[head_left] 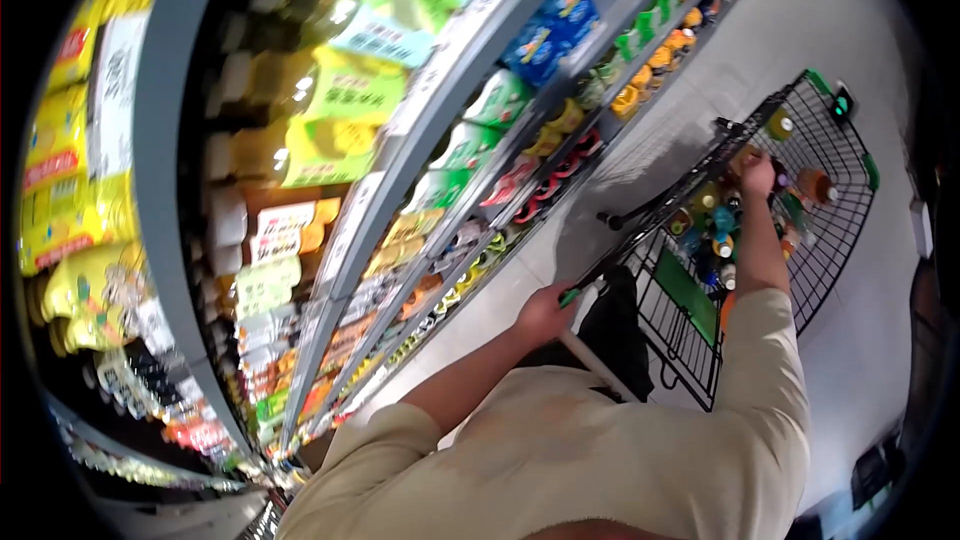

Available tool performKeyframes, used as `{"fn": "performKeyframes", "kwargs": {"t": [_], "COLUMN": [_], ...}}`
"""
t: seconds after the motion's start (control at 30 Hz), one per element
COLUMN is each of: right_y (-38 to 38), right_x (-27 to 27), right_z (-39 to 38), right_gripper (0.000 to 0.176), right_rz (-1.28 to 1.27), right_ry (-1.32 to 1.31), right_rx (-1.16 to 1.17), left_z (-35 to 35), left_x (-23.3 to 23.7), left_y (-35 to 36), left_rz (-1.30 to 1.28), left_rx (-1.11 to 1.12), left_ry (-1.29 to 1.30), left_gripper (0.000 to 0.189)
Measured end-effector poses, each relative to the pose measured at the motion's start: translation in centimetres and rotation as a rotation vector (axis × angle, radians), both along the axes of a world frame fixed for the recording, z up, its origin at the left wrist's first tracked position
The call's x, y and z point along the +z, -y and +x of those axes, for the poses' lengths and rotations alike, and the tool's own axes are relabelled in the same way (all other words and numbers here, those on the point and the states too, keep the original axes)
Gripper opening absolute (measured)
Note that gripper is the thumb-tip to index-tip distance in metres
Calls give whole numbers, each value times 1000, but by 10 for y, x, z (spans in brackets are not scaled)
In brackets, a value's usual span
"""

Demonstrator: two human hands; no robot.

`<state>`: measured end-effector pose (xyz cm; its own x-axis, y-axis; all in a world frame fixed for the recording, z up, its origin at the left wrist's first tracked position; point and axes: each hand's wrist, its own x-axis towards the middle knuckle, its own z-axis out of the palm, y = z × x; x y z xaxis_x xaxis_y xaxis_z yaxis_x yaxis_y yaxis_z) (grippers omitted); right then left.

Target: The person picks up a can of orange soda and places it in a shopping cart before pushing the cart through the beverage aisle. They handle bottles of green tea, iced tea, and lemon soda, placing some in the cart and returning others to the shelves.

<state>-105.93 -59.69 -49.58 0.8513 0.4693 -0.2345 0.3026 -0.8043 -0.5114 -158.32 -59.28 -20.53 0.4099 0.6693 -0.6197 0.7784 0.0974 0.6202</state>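
My left hand (545, 315) is wrapped round the handle (590, 352) of a black wire shopping cart (845, 230), at the handle's left end. My right arm reaches over into the cart. There my right hand (758, 176) is closed on a brownish bottle (741, 157), mostly hidden by the fingers. Below and around it lie several bottles with coloured caps and labels, among them a blue one (722, 245) and an amber one (817, 186). A yellowish bottle (780, 124) lies near the cart's far end.
Tall grey shelves (400, 145) full of drink bottles and packs run along the left. Yellow-green labelled bottles (335, 105) stand close by, blue packs (555, 30) further off. Pale floor tiles (790, 10) stretch ahead. A green panel (686, 295) sits at the cart's near end.
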Motion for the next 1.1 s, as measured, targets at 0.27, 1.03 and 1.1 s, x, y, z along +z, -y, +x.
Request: {"fn": "performKeyframes", "kwargs": {"t": [0.27, 1.03, 1.1], "right_y": [67, 4, 36], "right_x": [232, 516, 508], "right_z": [-137, -573, -625], "right_gripper": [21, 61, 69], "right_rz": [211, 1004, 795], "right_ry": [194, -920, -1054], "right_rx": [235, 970, 960], "left_z": [-7, -254, -283], "left_x": [-12, 174, 165], "left_y": [5, 70, 85], "left_rz": [168, -475, -405], "left_rx": [-77, 588, 693], "left_ry": [-66, 1675, 1705], "left_gripper": [32, 89, 85]}}
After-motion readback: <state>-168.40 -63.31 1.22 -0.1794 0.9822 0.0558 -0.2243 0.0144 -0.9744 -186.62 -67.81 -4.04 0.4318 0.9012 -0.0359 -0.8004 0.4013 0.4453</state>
